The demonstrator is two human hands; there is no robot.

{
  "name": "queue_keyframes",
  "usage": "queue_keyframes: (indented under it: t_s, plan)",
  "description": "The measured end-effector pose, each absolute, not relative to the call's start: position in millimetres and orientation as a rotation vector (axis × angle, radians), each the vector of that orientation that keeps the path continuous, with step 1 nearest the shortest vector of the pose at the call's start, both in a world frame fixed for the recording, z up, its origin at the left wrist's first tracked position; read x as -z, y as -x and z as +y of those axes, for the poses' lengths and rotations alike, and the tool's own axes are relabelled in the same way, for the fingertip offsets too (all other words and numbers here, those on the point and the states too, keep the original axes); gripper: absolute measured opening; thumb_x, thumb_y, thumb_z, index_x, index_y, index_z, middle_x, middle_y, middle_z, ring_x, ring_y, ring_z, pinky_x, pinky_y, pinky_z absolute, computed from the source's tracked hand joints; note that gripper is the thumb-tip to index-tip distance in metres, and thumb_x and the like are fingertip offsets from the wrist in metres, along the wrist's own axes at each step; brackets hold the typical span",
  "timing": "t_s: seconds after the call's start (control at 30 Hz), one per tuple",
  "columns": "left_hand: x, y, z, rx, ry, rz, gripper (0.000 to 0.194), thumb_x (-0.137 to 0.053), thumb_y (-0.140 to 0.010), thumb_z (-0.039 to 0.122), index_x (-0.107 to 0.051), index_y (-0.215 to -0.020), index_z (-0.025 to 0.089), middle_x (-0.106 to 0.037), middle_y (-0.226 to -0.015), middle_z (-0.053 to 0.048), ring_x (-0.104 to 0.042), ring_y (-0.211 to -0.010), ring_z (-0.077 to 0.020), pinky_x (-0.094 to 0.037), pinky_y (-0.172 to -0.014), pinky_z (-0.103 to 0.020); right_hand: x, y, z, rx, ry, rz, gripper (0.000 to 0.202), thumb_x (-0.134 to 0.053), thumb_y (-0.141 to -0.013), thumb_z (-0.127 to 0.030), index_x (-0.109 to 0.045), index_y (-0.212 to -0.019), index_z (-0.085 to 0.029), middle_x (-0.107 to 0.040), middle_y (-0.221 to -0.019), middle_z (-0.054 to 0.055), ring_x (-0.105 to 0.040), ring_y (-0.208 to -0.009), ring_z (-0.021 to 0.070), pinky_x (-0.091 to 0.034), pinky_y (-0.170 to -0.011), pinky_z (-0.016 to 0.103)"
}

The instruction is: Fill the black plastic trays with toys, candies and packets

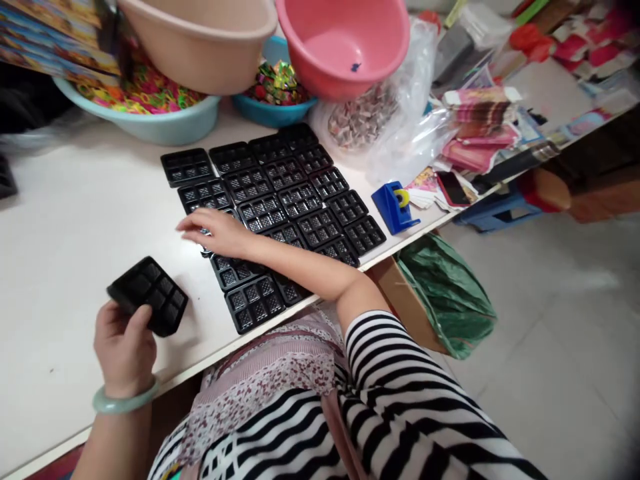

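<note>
My left hand [125, 340], with a pale green bangle at the wrist, grips a small stack of black plastic trays [155, 293] divided into square compartments. The stack is tilted above the white table, thumb on top. Reaching across to the left side of the laid-out trays, my right hand [215, 230] has its fingers stretched out and holds nothing that I can see. Under and around it, several black compartment trays [260, 213] lie edge to edge in rows. My right forearm covers part of the rows near the front edge.
Along the back stand a beige basin [200, 27], a pink basin [345, 40], a light blue basin [165, 127] of colourful small pieces and a blue bowl [275, 113] of shiny wrappers. A blue tape dispenser [393, 210] sits right; below it hangs a green bag [445, 293] in a box.
</note>
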State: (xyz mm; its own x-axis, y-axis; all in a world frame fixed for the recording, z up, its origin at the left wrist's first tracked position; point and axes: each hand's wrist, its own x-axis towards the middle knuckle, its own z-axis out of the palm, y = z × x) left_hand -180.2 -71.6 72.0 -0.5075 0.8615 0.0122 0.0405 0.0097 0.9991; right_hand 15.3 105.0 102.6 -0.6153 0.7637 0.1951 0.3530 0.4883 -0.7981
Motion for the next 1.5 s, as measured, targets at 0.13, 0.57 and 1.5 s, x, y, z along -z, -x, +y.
queue_keyframes:
  t_s: [0.13, 0.57, 1.5]
  plan:
    - [-73, 188, -42, -1.399, -1.361, 1.595, 0.043, -0.084, -0.080, 0.039, -0.072, -0.121, 0.037, -0.069, -0.129, 0.001, -0.064, -0.122, -0.0283, -0.061, -0.099, -0.047, -107, 14, 61, -1.434, 0.735, -1.798, 0.008, -0.080, -0.086, -0.029, -0.072, -0.086, -0.025, -0.071, -0.095, -0.005, -0.064, -0.085, 0.0122, -0.053, -0.083, 0.025]
    - [-84, 226, 10, -1.551, -1.244, 1.767, 0.040, -0.077, -0.080, 0.045, -0.066, -0.111, 0.023, -0.063, -0.128, -0.010, -0.061, -0.117, -0.0275, -0.055, -0.088, -0.036, -79, 81, 105, -1.879, 1.035, -0.772, 0.030, -0.081, -0.080, -0.030, -0.052, -0.074, -0.022, -0.059, -0.064, -0.007, -0.062, -0.061, 0.0089, -0.053, -0.061, 0.020]
    - [-64, 246, 14, -1.300, -1.716, 1.802, 0.032, -0.076, -0.083, 0.044, -0.073, -0.106, 0.022, -0.063, -0.134, -0.016, -0.056, -0.131, -0.0359, -0.041, -0.117, -0.058, -84, 93, 76, -1.899, 1.039, -1.005, 0.028, -0.081, -0.065, -0.036, -0.067, -0.086, -0.022, -0.063, -0.079, -0.005, -0.055, -0.062, 0.0071, -0.042, -0.051, 0.019]
